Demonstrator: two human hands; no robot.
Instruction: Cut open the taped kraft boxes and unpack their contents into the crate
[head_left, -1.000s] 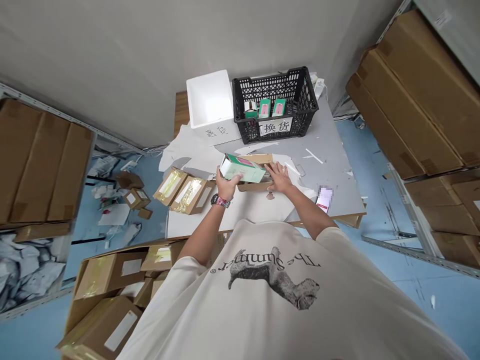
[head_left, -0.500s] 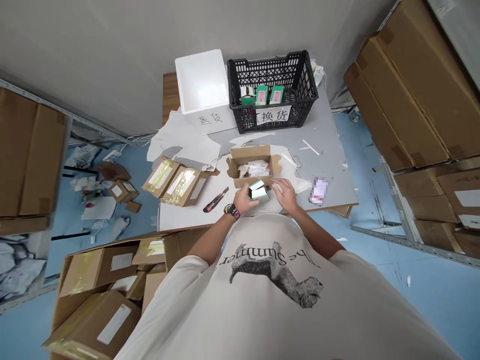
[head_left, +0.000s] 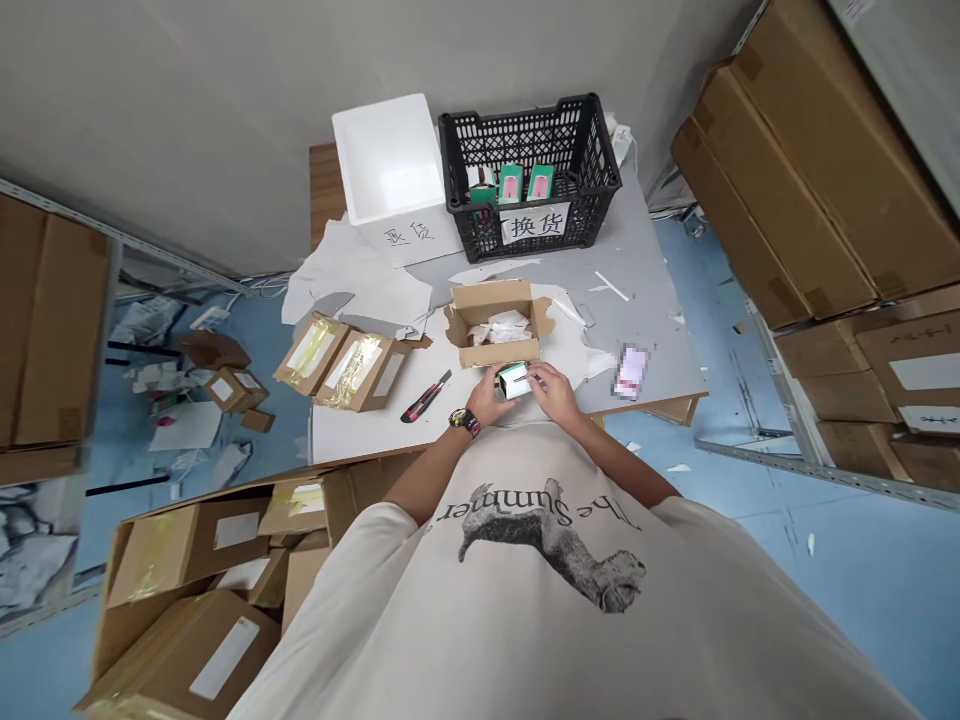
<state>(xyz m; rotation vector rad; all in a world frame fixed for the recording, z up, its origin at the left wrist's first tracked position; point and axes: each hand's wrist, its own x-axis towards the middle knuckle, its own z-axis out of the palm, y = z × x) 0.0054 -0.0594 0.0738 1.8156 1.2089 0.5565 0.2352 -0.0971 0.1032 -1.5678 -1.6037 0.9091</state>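
Two hands share one small box [head_left: 514, 380]: my left grip [head_left: 490, 397] is partly closed around its side, my right [head_left: 553, 391] pinches its flap.

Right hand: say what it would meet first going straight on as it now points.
The right hand would first meet the small green-and-white cardboard carton in the left hand; its fingertips look right at the carton's end, though depth leaves contact uncertain.

shirt [head_left: 540, 640]: "The Summer" | crate sign [head_left: 535, 223]: "换货" | white bin [head_left: 412, 232]: "[unclear]货"
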